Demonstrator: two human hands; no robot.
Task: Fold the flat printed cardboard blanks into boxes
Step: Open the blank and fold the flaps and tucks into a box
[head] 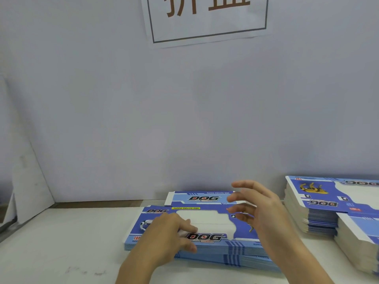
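Note:
A stack of flat blue-and-white cardboard blanks [207,224] printed "DOG" lies on the white table in front of me. My left hand [164,238] rests on the top blank, fingers spread over its near left part, the thumb at the front edge. My right hand [258,210] hovers above the stack's right side with fingers spread and slightly bent, holding nothing. A single folded blank [196,198] lies just behind the stack, against the wall.
A taller stack of the same blanks [320,203] stands at the right, with another pile [356,240] in front of it. A white wall with a paper sign [207,19] rises behind. A white board [28,181] leans at the left. Bare table [61,242] spreads left.

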